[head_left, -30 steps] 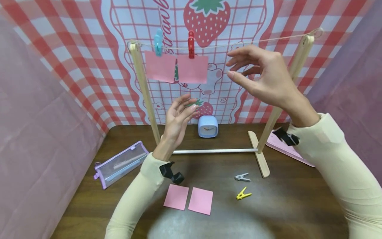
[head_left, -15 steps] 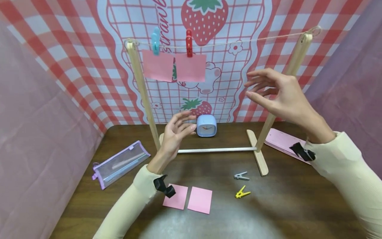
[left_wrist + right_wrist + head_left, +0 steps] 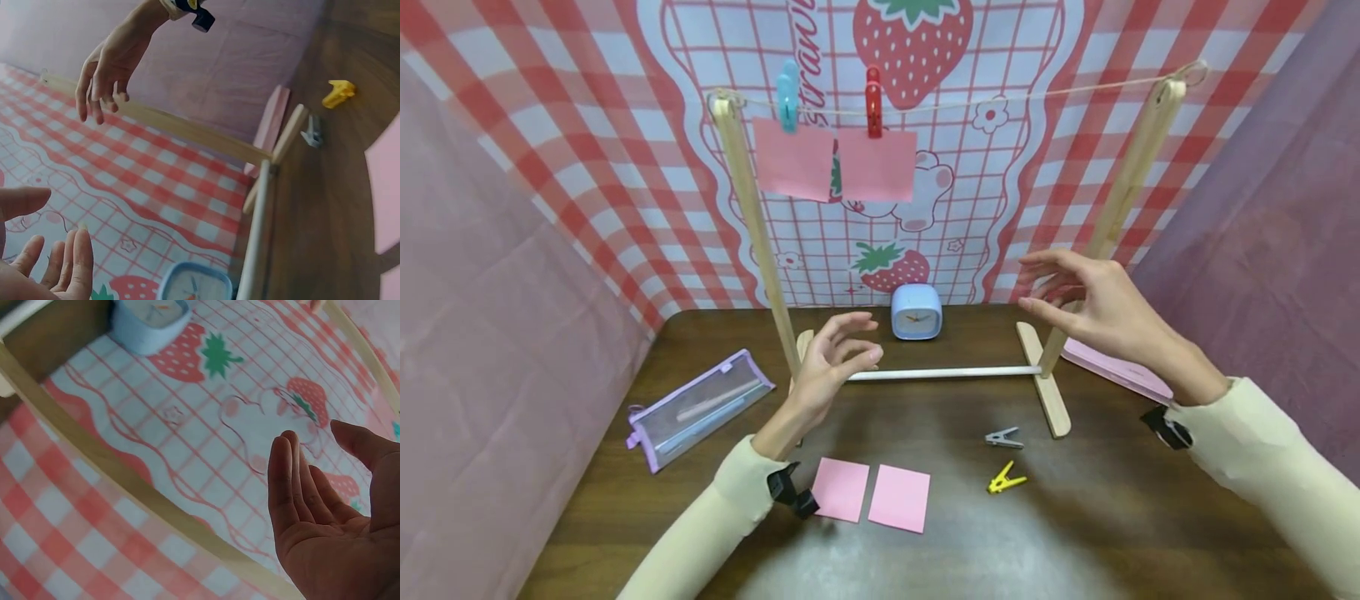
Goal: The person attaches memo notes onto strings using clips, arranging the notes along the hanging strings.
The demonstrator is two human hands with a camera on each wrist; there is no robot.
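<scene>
Two pink paper squares hang from a string (image 3: 970, 105) between wooden posts. A light blue clothespin (image 3: 787, 100) clips the left hanging square (image 3: 793, 162), and a red clothespin (image 3: 874, 102) clips the right one (image 3: 877, 167). On the table lie two more pink squares, a left one (image 3: 841, 490) and a right one (image 3: 899, 498), with a grey clothespin (image 3: 1004, 437) and a yellow clothespin (image 3: 1006, 478) to their right. My left hand (image 3: 831, 362) is in the air above the squares, fingers loosely bent, holding nothing. My right hand (image 3: 1093, 304), likewise holding nothing, hovers before the right post (image 3: 1138, 175).
A light blue clock (image 3: 917, 312) stands behind the rack's white crossbar (image 3: 947, 372). The purple-edged mesh pouch (image 3: 700, 408) lies at the left. A pink flat case (image 3: 1116, 371) is partly behind the right hand, beside the rack's wooden foot (image 3: 1054, 400).
Both hands have come down, away from the string; the right has also shifted rightward and the left slightly leftward. The hanging squares and the clothespins stay as they were.
</scene>
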